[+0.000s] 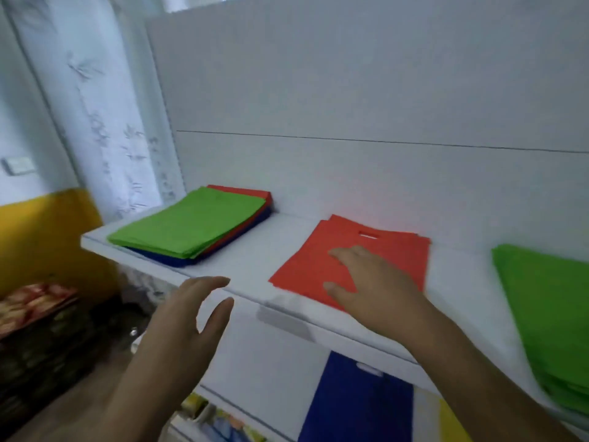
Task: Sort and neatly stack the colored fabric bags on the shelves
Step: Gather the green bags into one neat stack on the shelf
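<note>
A small stack of red bags (392, 250) lies flat in the middle of the white shelf (255, 250). My right hand (373, 282) rests palm down on its near part, fingers spread. My left hand (188, 317) hovers open in front of the shelf's front edge, holding nothing. At the shelf's left end sits a mixed pile: green bags (191, 221) on top, red bags (255, 193) and blue bags (178, 261) showing beneath. A stack of green bags (548, 307) lies at the right end. A blue bag (353, 400) lies on the shelf below.
A white back panel (350, 106) rises behind the shelf. A sheer curtain (105, 122) hangs at the left, beside a yellow wall (41, 244). A dark box of patterned goods (35, 314) stands at lower left. A yellow item (452, 422) shows on the lower shelf.
</note>
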